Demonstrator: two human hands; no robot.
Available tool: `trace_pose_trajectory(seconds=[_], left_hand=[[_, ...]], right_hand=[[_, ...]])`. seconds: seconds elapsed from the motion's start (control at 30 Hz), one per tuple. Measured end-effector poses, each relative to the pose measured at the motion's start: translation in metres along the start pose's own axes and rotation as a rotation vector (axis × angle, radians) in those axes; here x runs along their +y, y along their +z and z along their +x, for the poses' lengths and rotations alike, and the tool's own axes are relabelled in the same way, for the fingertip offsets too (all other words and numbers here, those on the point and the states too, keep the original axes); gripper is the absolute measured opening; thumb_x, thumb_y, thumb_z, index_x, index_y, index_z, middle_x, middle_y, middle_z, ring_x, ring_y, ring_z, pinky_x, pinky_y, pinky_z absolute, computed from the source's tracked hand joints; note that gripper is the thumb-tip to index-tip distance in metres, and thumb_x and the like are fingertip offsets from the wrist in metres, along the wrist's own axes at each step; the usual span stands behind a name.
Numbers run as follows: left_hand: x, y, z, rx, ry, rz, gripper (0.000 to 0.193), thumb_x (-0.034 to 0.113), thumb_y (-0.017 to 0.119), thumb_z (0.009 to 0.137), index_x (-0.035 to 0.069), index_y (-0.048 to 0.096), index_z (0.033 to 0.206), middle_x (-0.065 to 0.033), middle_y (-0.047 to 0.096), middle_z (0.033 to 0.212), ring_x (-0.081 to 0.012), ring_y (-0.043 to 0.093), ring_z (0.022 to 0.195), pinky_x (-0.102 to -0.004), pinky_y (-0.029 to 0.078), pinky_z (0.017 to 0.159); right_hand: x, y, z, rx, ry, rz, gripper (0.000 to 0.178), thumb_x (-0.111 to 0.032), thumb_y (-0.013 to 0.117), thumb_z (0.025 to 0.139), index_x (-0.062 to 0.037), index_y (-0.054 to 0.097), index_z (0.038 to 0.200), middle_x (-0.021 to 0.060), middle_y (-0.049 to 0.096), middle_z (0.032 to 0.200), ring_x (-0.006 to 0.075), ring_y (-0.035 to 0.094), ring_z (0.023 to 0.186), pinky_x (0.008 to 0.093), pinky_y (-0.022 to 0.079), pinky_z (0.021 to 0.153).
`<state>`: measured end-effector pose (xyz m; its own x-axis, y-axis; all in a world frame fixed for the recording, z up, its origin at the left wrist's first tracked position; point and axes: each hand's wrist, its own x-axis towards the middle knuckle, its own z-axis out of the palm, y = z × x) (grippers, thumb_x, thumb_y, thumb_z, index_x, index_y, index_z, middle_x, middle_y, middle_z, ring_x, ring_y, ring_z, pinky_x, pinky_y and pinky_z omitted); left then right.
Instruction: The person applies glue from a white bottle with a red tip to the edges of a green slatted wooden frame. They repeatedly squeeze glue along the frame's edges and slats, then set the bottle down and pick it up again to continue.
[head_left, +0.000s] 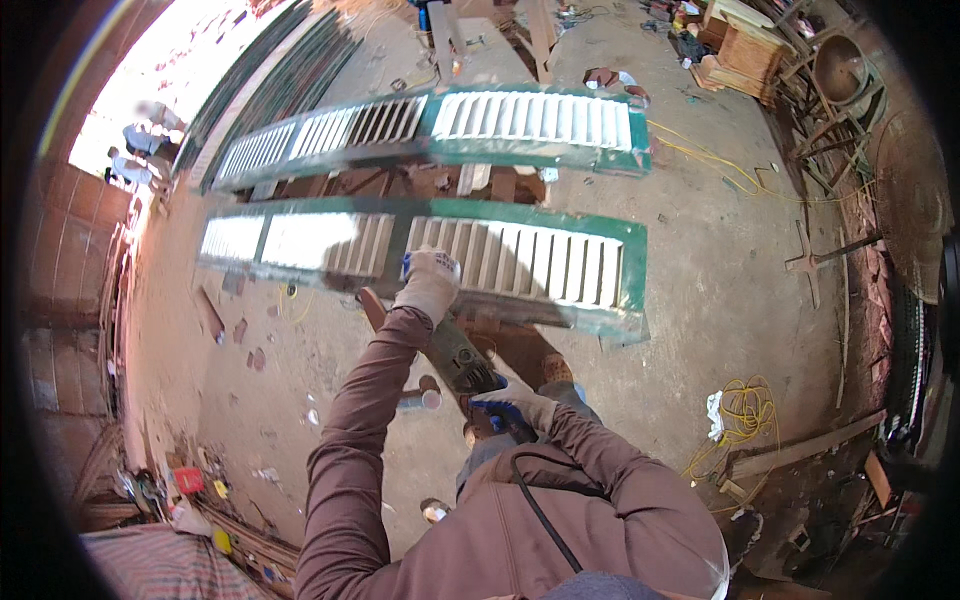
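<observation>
An angle grinder (462, 360) with a dark grey-green body slants in front of me, held in both hands. My left hand (432, 283), in a white and blue work glove, is closed round its front end. My right hand (518, 405), gloved the same way, grips the rear handle. A brownish disc (372, 309) shows beside my left wrist, close to the near edge of a green louvred shutter (630, 270). Whether the disc touches the frame is hidden. The shutter's slats are pale. A second green louvred shutter (540, 152) lies parallel behind it.
Yellow cord (748, 410) lies coiled on the floor at my right, near a wooden plank (805, 450). Wooden crates (745, 55) stand far right. Long green-edged boards (270, 80) lean far left, near people (140, 150) outside. A black cable (535, 500) crosses my jacket.
</observation>
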<state>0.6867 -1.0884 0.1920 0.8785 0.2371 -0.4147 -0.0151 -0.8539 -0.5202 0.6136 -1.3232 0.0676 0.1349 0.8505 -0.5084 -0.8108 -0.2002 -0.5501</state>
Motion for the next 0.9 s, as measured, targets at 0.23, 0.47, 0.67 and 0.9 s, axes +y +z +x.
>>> trace_pose_trajectory(seconds=[0.23, 0.47, 0.67, 0.9], left_hand=[[0.043, -0.059, 0.047, 0.536, -0.039, -0.599, 0.029, 0.035, 0.076, 0.091, 0.010, 0.075, 0.106, -0.0106, 0.070, 0.115, -0.0355, 0.061, 0.126, -0.0455, 0.050, 0.101], [0.110, -0.051, -0.049, 0.683, -0.135, -1.106, 0.026, 0.018, 0.086, 0.084, 0.008, 0.070, 0.102, -0.0102, 0.069, 0.109, -0.0312, 0.068, 0.112, -0.0430, 0.054, 0.094], [0.146, 0.012, -0.132, 0.119, -0.688, -1.723, 0.022, 0.015, 0.080, 0.093, 0.003, 0.065, 0.103, -0.0124, 0.071, 0.096, -0.0222, 0.070, 0.091, -0.0330, 0.056, 0.081], [0.114, 0.002, -0.116, 0.382, -0.580, -2.561, 0.030, 0.031, 0.064, 0.107, 0.001, 0.066, 0.109, -0.0074, 0.071, 0.104, -0.0167, 0.070, 0.095, -0.0350, 0.058, 0.091]], right_hand=[[-0.061, -0.071, 0.027, -0.183, 0.150, 0.380, 0.024, -0.022, 0.060, 0.105, -0.0031, 0.068, 0.118, 0.0041, 0.064, 0.087, 0.0149, 0.061, 0.069, 0.0316, 0.052, 0.066], [-0.074, -0.124, 0.077, -0.145, 0.074, 0.450, 0.023, -0.025, 0.063, 0.107, -0.0037, 0.065, 0.117, 0.0027, 0.066, 0.094, 0.0099, 0.058, 0.068, 0.0286, 0.051, 0.067], [-0.089, -0.142, 0.083, -0.164, 0.247, 0.489, 0.023, -0.037, 0.062, 0.108, -0.0153, 0.062, 0.100, 0.0020, 0.063, 0.087, 0.0086, 0.050, 0.058, 0.0268, 0.045, 0.056], [-0.064, -0.157, 0.085, -0.098, 0.262, 0.483, 0.040, -0.057, 0.072, 0.096, -0.0194, 0.060, 0.097, 0.0060, 0.066, 0.082, 0.0144, 0.058, 0.059, 0.0317, 0.049, 0.053]])
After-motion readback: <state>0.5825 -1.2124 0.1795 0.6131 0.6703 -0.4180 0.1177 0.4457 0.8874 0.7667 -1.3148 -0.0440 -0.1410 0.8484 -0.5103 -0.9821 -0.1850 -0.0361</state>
